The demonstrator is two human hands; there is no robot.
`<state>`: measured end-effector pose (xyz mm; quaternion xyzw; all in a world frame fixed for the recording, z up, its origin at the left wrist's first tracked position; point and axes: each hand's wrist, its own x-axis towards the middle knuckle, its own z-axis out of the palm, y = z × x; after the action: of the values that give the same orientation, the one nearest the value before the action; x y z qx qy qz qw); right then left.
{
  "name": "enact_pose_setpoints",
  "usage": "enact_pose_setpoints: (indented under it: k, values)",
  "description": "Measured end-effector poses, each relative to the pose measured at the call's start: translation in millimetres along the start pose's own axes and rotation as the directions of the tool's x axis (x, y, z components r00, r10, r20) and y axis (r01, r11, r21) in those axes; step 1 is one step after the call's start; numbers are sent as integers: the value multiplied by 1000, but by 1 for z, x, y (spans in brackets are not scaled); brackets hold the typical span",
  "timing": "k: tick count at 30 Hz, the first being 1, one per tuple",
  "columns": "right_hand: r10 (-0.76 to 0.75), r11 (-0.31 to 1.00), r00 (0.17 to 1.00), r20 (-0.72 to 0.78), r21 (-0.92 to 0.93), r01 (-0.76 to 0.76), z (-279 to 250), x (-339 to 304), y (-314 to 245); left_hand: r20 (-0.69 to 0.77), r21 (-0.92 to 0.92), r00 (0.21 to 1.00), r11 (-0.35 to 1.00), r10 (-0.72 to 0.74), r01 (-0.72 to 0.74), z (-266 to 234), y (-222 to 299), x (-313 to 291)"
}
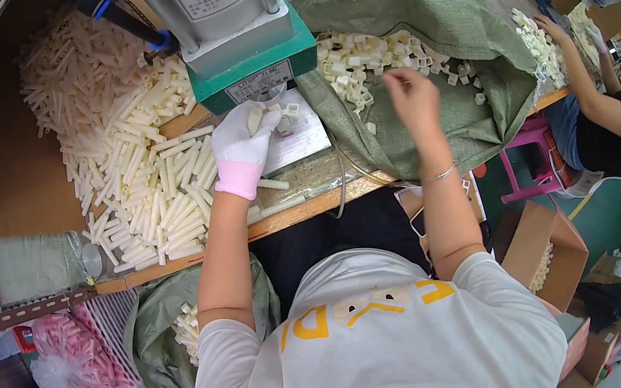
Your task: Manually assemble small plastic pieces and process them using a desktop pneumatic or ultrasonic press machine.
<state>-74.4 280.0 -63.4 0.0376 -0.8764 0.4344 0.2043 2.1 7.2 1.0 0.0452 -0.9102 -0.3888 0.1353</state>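
Observation:
My left hand [241, 141], in a white glove with a pink cuff, is at the base of a bench press [250, 63] with a green block. Its fingers are closed on a cream plastic piece [256, 119], just left of the metal plate [302, 139]. A small square cream piece [291, 110] is beside the fingertips, under the press head. My bare right hand [415, 96] hovers at the front of a pile of small square cream pieces [359, 69] on a green woven sack [440, 125]. Its fingers are drawn together; anything between them is hidden.
Ribbed cream tubes [128, 151] spread from a cardboard box [9, 156] across the bench's left side. A thin cable [343, 180] hangs over the wooden front edge [305, 207]. Another person [603, 109] works at the far right beside a pink stool [529, 159].

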Motion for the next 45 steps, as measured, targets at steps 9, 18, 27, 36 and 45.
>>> enact_pose_setpoints:
  k: [9, 18, 27, 36, 45]
  values:
    - [-7, 848, 998, 56, -528, 35, -14, 5, 52, -170, -316, 985, 947, 8, -62, 3, -20, -2]
    - [183, 972, 975, 126, 127, -199, -57, -15, 28, -118, -385, 985, 920, -125, 71, -113, -91, -21]
    - [31, 510, 845, 533, 719, -473, -8, -18, -61, 423, 612, 863, 616, 275, -496, -88, -106, -4]
    - [-142, 672, 855, 499, 683, -288, 65, -21, -86, 717, 393, 491, 296, 495, -871, -92, -116, 20]
    - [-266, 926, 903, 338, 351, 142, 66, -32, -86, 56, -577, 996, 812, -71, 91, -42, -5, -2]
